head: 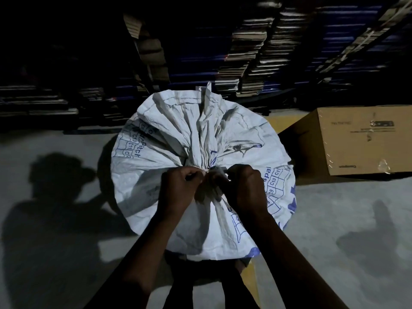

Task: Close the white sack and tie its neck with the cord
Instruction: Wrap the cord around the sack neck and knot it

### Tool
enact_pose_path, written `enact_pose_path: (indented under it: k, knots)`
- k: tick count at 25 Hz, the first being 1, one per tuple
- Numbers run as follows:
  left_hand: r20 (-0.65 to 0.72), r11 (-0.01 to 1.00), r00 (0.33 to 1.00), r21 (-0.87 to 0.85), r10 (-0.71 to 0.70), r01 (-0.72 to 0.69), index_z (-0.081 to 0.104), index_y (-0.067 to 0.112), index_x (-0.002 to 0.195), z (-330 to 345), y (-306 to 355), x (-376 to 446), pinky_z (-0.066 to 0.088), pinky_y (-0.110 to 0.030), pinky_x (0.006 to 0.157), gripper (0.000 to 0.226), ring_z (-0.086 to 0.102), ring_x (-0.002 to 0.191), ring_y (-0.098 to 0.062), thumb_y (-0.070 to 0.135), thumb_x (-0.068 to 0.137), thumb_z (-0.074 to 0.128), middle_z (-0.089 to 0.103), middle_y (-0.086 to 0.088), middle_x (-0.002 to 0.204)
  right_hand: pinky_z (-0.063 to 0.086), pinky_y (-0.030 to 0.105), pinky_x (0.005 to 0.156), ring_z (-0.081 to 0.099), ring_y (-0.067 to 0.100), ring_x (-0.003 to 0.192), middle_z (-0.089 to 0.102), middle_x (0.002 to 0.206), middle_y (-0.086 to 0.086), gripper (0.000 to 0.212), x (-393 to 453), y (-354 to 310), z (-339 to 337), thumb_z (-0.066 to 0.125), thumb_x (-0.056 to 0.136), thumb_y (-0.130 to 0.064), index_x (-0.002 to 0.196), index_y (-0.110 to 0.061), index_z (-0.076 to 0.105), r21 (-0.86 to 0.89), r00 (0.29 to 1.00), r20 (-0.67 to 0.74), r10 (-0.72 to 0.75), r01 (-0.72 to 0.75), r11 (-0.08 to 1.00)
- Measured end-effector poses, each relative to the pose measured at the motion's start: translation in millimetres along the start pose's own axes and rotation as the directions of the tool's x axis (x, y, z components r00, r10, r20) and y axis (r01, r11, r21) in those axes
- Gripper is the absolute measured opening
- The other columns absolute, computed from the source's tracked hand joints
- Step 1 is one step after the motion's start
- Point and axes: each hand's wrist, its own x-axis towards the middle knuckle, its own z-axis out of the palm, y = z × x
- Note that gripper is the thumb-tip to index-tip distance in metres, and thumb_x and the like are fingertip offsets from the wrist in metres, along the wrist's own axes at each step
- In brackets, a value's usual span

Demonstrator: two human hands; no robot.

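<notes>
A full white woven sack with blue print stands on the floor right below me. Its mouth is gathered into a pleated neck that fans away from me. My left hand and my right hand are fisted on either side of the pinched neck, both closed on the ends of a thin pale cord that runs across the neck between them. Most of the cord is hidden inside my fists.
A brown cardboard box sits on the grey concrete floor to the right of the sack. Dark shelves stacked with flat cardboard fill the background. My shadow falls on the floor at the left.
</notes>
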Motion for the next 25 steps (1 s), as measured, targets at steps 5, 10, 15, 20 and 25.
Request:
enact_pose_path:
  k: [5,10,15,20,25]
  knots:
    - [-0.174,0.989,0.980,-0.130,-0.095,0.073,0.075,0.006,0.076,-28,15,32,0.058,-0.042,0.073,0.041,0.064,0.064,-0.011,0.047,0.077,0.079,0.075,-0.006,0.066,0.031,0.037,0.053,0.047,0.024,0.055,0.051,0.056,0.012,0.064,30,-6,-15,0.084,0.071,-0.058,0.058,-0.007,0.048,0.043,0.993,-0.015,0.121,-0.120,0.992]
    - [0.014,0.961,0.981,-0.202,-0.192,0.191,0.040,0.015,0.050,-14,41,52,0.030,-0.027,0.053,0.059,0.032,0.050,-0.012,0.036,0.076,0.089,0.032,-0.001,0.051,0.032,0.016,0.041,0.047,-0.002,0.041,0.051,0.040,-0.009,0.049,62,-36,-16,0.093,0.066,-0.043,0.051,-0.017,0.055,0.142,0.945,0.296,0.140,-0.188,0.972]
    - [0.071,0.953,0.990,0.272,0.119,-0.134,0.041,0.010,0.046,-15,61,43,0.031,-0.027,0.047,0.060,0.048,0.041,-0.008,0.039,0.082,0.080,0.046,-0.002,0.041,0.037,0.025,0.069,0.070,0.033,0.096,0.072,0.098,0.020,0.046,54,-46,-1,0.056,0.079,-0.050,0.084,-0.007,0.068,0.061,0.964,0.240,0.117,-0.135,0.989]
    - [0.203,0.762,0.907,0.493,0.369,-0.420,0.057,0.008,0.064,-17,76,18,0.047,-0.038,0.061,0.044,0.069,0.078,-0.038,0.044,0.087,0.063,0.069,-0.015,0.072,0.045,0.036,0.069,0.070,0.028,0.092,0.072,0.094,0.031,0.046,38,-44,16,0.063,0.077,-0.034,0.089,0.009,0.070,0.232,0.987,-0.038,0.159,-0.146,0.962]
    - [0.237,0.865,0.904,0.282,0.356,-0.415,0.061,0.020,0.085,-35,55,9,0.055,-0.035,0.076,0.033,0.070,0.091,-0.016,0.053,0.087,0.066,0.072,0.004,0.092,0.043,0.029,0.057,0.055,0.009,0.061,0.064,0.056,-0.005,0.016,34,-47,5,0.075,0.073,-0.014,0.062,-0.011,0.064,0.541,0.915,0.005,0.404,-0.342,0.769]
